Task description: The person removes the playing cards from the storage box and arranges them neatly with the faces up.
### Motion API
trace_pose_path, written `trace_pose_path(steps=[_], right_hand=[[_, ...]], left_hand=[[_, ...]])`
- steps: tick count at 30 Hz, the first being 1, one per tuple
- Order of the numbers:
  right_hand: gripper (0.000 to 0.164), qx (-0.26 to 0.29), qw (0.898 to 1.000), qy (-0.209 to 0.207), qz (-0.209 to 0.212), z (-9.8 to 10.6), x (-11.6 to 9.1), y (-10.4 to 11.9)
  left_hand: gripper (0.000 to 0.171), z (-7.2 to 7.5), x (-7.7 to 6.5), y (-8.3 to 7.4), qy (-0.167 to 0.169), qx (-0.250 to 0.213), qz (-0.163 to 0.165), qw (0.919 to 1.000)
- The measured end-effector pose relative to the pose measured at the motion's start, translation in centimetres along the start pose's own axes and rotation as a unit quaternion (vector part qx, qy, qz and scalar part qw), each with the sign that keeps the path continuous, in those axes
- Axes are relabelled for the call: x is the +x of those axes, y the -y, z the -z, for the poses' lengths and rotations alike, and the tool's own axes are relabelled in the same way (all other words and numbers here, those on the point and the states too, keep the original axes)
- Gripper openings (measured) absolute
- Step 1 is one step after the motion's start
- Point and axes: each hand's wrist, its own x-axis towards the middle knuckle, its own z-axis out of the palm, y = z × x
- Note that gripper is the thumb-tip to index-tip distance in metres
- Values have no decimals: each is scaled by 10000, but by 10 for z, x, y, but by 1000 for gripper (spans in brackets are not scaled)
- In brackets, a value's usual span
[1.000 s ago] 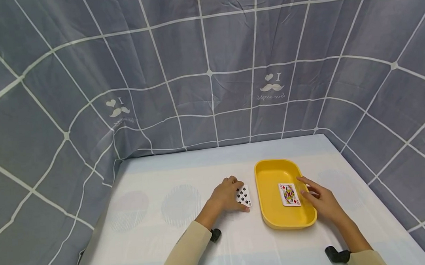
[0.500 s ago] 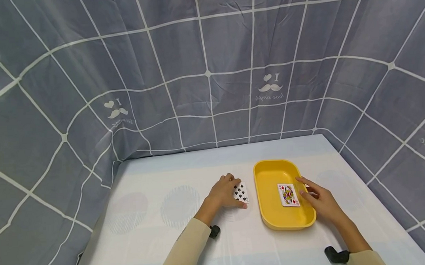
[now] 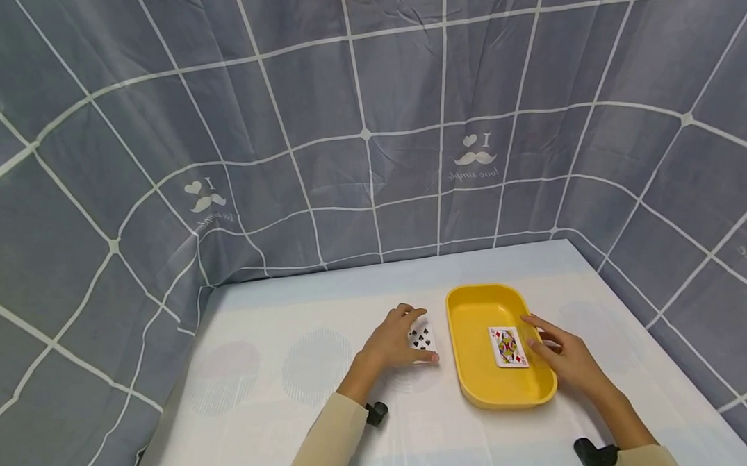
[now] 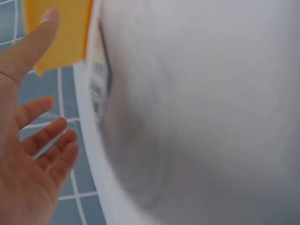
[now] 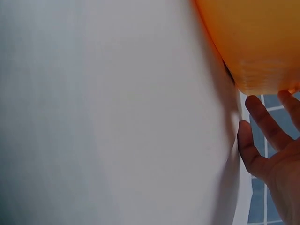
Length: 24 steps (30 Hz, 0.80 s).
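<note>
A spade playing card [image 3: 421, 338] lies on the table left of the tray, partly covered by my left hand [image 3: 391, 340]. The thumb and fingers of that hand are spread around the card; in the left wrist view the card [image 4: 98, 86] lies apart from the loose fingers. My right hand [image 3: 569, 358] holds the right rim of the yellow tray [image 3: 487, 388], thumb over the edge and other fingers along the outer wall. In the right wrist view, fingertips touch the tray's side [image 5: 262, 56]. Inside the tray a queen of diamonds [image 3: 508, 347] lies face up.
A white table [image 3: 263, 432] with pale printed circles carries everything. Grey grid-patterned curtain [image 3: 320, 166] hangs behind and at both sides. Black wrist mounts [image 3: 594, 453] jut out below the hands.
My left hand's thumb and index finger have spread wider off the spade card, which has shifted slightly left. The right hand and tray stay in place.
</note>
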Motion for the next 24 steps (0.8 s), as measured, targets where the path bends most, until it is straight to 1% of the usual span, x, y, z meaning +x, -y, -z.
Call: trace_pose_path(steps=[2,5,7,9,12,14,16,18,20,22,24], right_hand=[[48,-71,10000,-3,3,1,0,0],[48,-131,9999,-8,6,2,-1,1],[48,-92,10000,-20,9,1,-1,2],[48,-43,10000,-44,0,0,-1,2],[48,93,9999,-70,19,-1,-2,2],[48,120,9999,-89,87,-3,-2,3],[47,127,9997,-99,168,-4,-2,3],[46,88,9996,-128,249,-5,-3,3],[46,46,9994,-152,295,-5,-3,3],[45,36,9994,-168,309,-4,-4,3],[45,60,9994,-159,305,-3,-4,3]], left_hand=[[87,3,1,-8,-205,-159,-185,9995],[75,7,4,-26,-471,-314,-476,9973],[69,7,7,-41,-557,-331,-647,9958],[65,5,13,-57,-562,-289,-791,9949],[65,-4,23,-80,-393,-77,-908,9951],[69,-13,31,-93,-220,227,-889,9955],[76,-23,37,-103,29,630,-800,9948],[84,-32,44,-112,262,1085,-742,9910],[91,-41,49,-120,444,1478,-721,9854],[97,-47,54,-127,566,1737,-674,9808],[99,-52,57,-132,652,1829,-598,9792]])
